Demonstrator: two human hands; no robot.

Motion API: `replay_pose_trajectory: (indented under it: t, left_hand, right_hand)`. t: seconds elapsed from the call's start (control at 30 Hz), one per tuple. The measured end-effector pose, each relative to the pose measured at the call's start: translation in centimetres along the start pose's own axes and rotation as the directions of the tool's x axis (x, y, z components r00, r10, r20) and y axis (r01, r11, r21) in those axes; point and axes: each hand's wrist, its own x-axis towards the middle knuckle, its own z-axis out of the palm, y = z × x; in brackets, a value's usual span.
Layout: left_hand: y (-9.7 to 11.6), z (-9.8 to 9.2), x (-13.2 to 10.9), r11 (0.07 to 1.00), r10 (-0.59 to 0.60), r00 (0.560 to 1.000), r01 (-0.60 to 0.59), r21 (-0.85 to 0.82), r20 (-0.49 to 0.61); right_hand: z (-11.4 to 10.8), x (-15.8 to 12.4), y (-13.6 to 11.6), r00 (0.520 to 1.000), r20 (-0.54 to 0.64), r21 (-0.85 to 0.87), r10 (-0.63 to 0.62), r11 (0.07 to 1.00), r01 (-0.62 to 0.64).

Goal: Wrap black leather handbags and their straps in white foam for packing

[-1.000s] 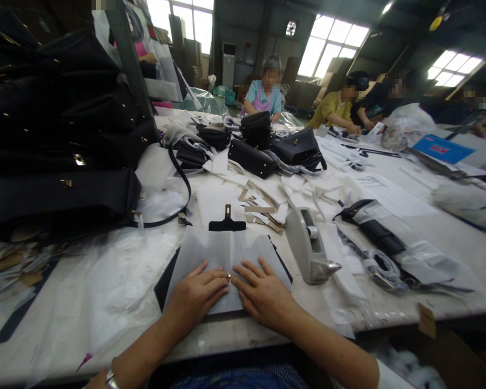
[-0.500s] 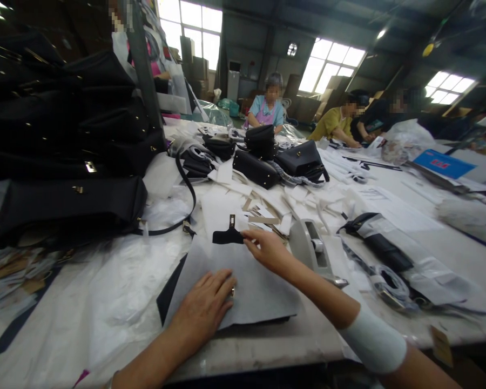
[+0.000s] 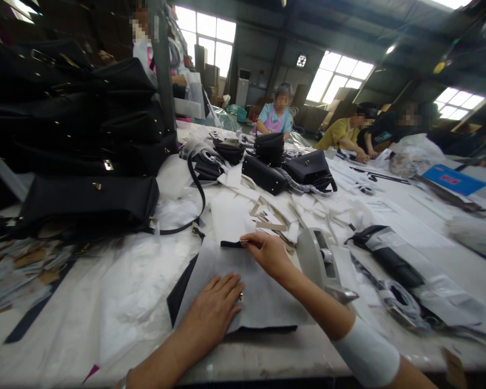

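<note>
A black bag lies flat with a pale grey sheet [image 3: 271,302] over it; dark material shows at its left and lower edges. My left hand [image 3: 213,302] rests flat on the sheet, fingers spread, beside a small metal clasp [image 3: 241,296]. At the sheet's far edge, my right hand [image 3: 263,251] pinches the right end of a narrow black flap [image 3: 230,244]. The flap appears nearly edge-on, and the fingertips partly hide it.
Black bags [image 3: 91,202] are piled at the left. A grey tape dispenser [image 3: 322,265] stands right of the sheet. Wrapped bag parts [image 3: 392,259] lie farther right. Black pouches [image 3: 263,174] and paper scraps sit beyond. People work across the table.
The black flap has tipped from lying broad-side up, with its metal tab showing, to nearly edge-on in my right hand. The whole view has shifted, so things appear farther right and slightly lower.
</note>
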Motion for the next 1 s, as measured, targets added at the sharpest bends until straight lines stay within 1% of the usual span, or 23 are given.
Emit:
replay_pose_trajectory:
  t: [0.07, 0.17, 0.23, 0.3, 0.37, 0.43, 0.5, 0.57, 0.63, 0.73, 0.8, 0.87, 0.93, 1.0]
  left_hand:
    - [0.0, -0.1, 0.0, 1.000, 0.008, 1.000, -0.008, -0.012, -0.004]
    - [0.0, -0.2, 0.0, 0.999, 0.013, 1.000, -0.014, -0.037, -0.014]
    - [-0.1, -0.2, -0.1, 0.998, 0.005, 0.999, -0.008, -0.064, -0.035]
    - [-0.2, -0.3, -0.2, 0.996, -0.002, 0.997, -0.006, -0.093, -0.080]
    - [-0.2, -0.3, -0.4, 0.991, -0.016, 0.988, -0.005, -0.136, -0.155]
    - [-0.3, -0.4, -0.6, 0.983, -0.032, 0.973, -0.010, -0.184, -0.227]
    - [-0.2, -0.4, -0.9, 0.977, -0.042, 0.962, -0.017, -0.212, -0.271]
    - [-0.1, -0.4, -1.2, 0.976, -0.042, 0.953, -0.024, -0.215, -0.300]
    - [0.1, -0.4, -1.5, 0.978, -0.044, 0.942, -0.027, -0.206, -0.333]
    - [0.2, -0.5, -1.8, 0.980, 0.020, 0.933, -0.089, -0.178, -0.360]
    - [0.2, -0.7, -1.9, 0.974, 0.095, 0.933, -0.160, -0.162, -0.348]
    - [0.2, -0.9, -1.8, 0.966, 0.145, 0.933, -0.205, -0.156, -0.329]
    - [0.2, -1.1, -1.7, 0.967, 0.160, 0.944, -0.209, -0.146, -0.289]
    - [0.3, -1.2, -1.6, 0.972, 0.159, 0.957, -0.195, -0.132, -0.241]
  right_hand:
    - [0.0, -2.5, -0.4, 0.996, -0.028, -0.003, -0.083, 0.997, 0.083]
    - [0.6, -5.7, -0.6, 0.972, -0.080, -0.008, -0.222, 0.975, 0.222]
    - [1.0, -7.3, -0.7, 0.961, -0.085, -0.032, -0.262, 0.965, 0.261]
    - [1.3, -8.4, -0.8, 0.958, -0.063, -0.083, -0.280, 0.958, 0.274]
    - [1.5, -9.2, -0.8, 0.952, -0.034, -0.122, -0.304, 0.947, 0.298]
    - [1.7, -9.7, -0.5, 0.940, 0.012, -0.120, -0.342, 0.933, 0.341]
    - [2.0, -10.2, 0.0, 0.927, 0.058, -0.089, -0.371, 0.923, 0.375]
    - [2.2, -10.5, 0.6, 0.924, 0.091, -0.059, -0.372, 0.924, 0.378]
    - [2.4, -10.7, 1.1, 0.932, 0.101, -0.033, -0.348, 0.935, 0.353]
    - [2.5, -10.8, 1.3, 0.949, 0.086, 0.000, -0.302, 0.953, 0.304]
    - [2.5, -10.8, 1.2, 0.963, 0.068, 0.011, -0.261, 0.965, 0.261]
    - [2.3, -10.6, 1.0, 0.975, 0.048, 0.017, -0.218, 0.976, 0.217]
    - [2.2, -10.5, 0.9, 0.979, 0.054, 0.029, -0.198, 0.980, 0.197]
    - [2.1, -10.4, 0.9, 0.970, 0.091, 0.040, -0.224, 0.974, 0.221]
